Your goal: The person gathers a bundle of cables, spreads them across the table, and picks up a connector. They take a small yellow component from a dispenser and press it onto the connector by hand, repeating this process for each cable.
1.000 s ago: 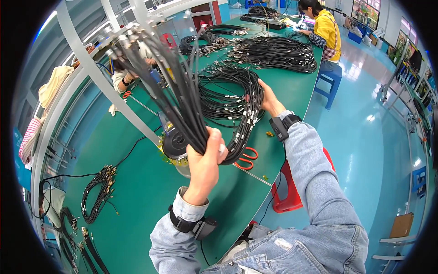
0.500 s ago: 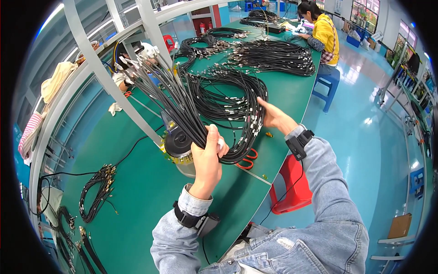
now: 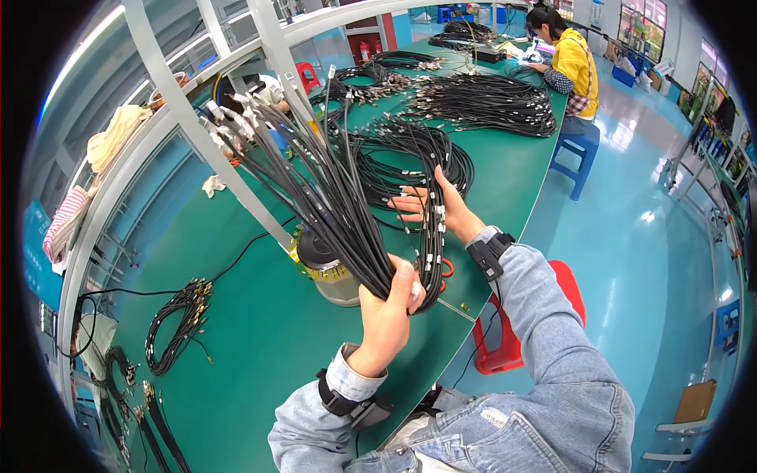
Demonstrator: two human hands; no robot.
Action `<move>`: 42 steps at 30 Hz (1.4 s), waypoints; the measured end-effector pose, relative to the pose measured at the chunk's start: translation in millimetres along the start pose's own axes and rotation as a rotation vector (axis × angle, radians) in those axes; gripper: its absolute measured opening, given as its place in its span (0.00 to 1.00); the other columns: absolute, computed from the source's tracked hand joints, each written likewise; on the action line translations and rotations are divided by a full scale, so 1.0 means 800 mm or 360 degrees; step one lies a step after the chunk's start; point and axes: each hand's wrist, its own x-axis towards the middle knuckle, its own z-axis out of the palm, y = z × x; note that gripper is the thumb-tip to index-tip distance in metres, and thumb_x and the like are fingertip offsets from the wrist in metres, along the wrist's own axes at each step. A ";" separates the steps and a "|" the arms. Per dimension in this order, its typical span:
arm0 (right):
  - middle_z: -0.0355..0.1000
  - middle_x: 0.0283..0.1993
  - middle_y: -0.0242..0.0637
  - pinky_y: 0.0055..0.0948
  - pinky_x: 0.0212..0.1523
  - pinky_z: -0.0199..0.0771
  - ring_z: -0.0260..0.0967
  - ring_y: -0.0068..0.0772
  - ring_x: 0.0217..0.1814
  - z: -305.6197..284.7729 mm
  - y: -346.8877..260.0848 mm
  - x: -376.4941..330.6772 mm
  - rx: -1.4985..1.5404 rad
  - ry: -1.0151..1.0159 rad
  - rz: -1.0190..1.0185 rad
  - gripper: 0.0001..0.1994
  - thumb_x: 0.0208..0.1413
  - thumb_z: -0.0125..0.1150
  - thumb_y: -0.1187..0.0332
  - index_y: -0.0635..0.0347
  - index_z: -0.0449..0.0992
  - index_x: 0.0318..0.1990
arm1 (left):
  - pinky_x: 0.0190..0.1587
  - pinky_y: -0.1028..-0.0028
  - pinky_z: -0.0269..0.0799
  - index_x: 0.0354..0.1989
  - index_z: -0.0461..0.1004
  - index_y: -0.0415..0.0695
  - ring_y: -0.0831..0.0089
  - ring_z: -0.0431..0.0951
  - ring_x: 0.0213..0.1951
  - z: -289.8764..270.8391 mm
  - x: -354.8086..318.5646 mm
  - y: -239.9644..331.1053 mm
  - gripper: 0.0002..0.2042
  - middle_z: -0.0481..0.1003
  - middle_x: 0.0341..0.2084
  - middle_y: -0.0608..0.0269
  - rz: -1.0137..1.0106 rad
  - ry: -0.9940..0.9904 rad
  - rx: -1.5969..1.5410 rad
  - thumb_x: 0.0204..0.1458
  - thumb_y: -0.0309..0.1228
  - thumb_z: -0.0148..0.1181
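A thick bundle of black cables (image 3: 331, 209) with white tags and pale connector ends is gripped near its bend in my left hand (image 3: 386, 319), fingers wrapped round it. One side of the bundle fans up to the upper left; the other curves up on the right. My right hand (image 3: 451, 209) lies against that right side, thumb up and fingers stretched behind the cables. Beyond it, a loop of black cables (image 3: 465, 165) lies on the green table. A round metal container (image 3: 337, 292) with a dark top stands left of my left hand, partly hidden by the bundle.
Red-handled scissors (image 3: 448, 270) lie beside the bundle. A cable coil (image 3: 162, 343) sits at the left, and a large cable pile (image 3: 497, 102) farther back. Grey frame posts (image 3: 189, 118) rise at the left. A red stool (image 3: 501, 351) stands right; a person in yellow (image 3: 574, 63) sits beyond.
My left hand has moved right and nearer with the bundle. My right hand has shifted left, its fingers now reaching behind the bundle's right side, which stands narrower and apart from the table loop.
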 end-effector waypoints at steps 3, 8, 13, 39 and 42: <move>0.58 0.55 0.64 0.46 0.50 0.67 0.65 0.50 0.49 -0.019 -0.017 0.026 0.0273 -0.0170 -0.0183 0.37 0.53 0.46 0.41 0.78 0.63 0.47 | 0.18 0.80 0.51 0.26 0.59 0.43 0.82 0.53 0.15 -0.002 -0.019 0.002 0.08 0.58 0.14 0.70 0.0041 -0.0064 0.0177 0.57 0.29 0.47; 0.65 0.48 0.58 0.34 0.36 0.74 0.69 0.39 0.35 0.009 -0.068 0.058 0.0282 -0.0098 -0.0165 0.29 0.52 0.54 0.50 0.75 0.66 0.43 | 0.18 0.80 0.52 0.27 0.60 0.42 0.82 0.54 0.15 -0.031 -0.029 0.003 0.08 0.59 0.15 0.70 0.0112 -0.0018 0.0325 0.57 0.28 0.47; 0.70 0.33 0.49 0.29 0.24 0.73 0.67 0.36 0.23 0.023 -0.117 0.074 0.0089 0.0201 -0.0179 0.19 0.51 0.58 0.64 0.71 0.63 0.41 | 0.19 0.80 0.54 0.28 0.61 0.41 0.83 0.56 0.16 -0.040 0.000 0.002 0.07 0.61 0.16 0.70 0.0150 0.0028 0.0309 0.57 0.28 0.48; 0.72 0.29 0.39 0.26 0.27 0.71 0.69 0.29 0.26 -0.044 -0.040 0.011 -0.0986 0.0758 -0.0544 0.09 0.56 0.50 0.66 0.63 0.70 0.31 | 0.29 0.79 0.64 0.32 0.71 0.37 0.83 0.69 0.25 -0.028 0.156 -0.082 0.10 0.71 0.22 0.69 0.0165 -0.0043 0.1219 0.52 0.33 0.54; 0.72 0.32 0.38 0.30 0.37 0.72 0.70 0.32 0.33 -0.030 -0.032 -0.005 -0.0838 0.0654 -0.0538 0.13 0.58 0.45 0.62 0.63 0.71 0.36 | 0.34 0.78 0.64 0.35 0.72 0.38 0.81 0.70 0.30 -0.041 0.181 -0.106 0.11 0.72 0.26 0.68 -0.0169 -0.0076 0.1144 0.50 0.34 0.56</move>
